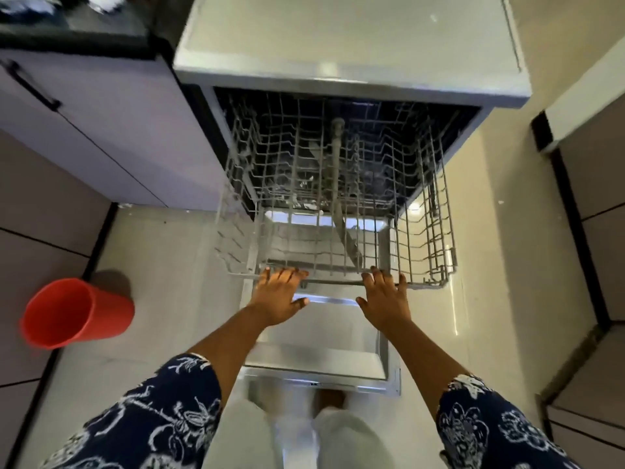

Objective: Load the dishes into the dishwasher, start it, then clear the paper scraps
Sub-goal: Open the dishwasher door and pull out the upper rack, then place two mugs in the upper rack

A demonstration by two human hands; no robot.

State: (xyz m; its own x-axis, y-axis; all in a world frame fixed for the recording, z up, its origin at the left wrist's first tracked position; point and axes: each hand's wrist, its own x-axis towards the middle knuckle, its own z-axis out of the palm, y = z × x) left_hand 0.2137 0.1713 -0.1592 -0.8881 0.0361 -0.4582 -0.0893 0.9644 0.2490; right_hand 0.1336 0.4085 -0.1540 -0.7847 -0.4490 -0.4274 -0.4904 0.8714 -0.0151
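The dishwasher [351,38] stands open below me, its door [318,360] folded down flat toward my legs. A grey wire rack [426,231] is slid partway out over the door and holds no dishes that I can see. My left hand [279,296] rests with straight fingers on the rack's front rail at the left. My right hand [385,296] rests on the same rail further right, fingers spread. Neither hand holds anything. No dishes or paper scraps are clearly in sight.
A red plastic bucket [77,313] lies tilted on the pale tiled floor at the left. A lilac cabinet [101,123] with a black handle stands left of the dishwasher, under a dark counter [74,25]. A wall corner with dark skirting [575,211] borders the right.
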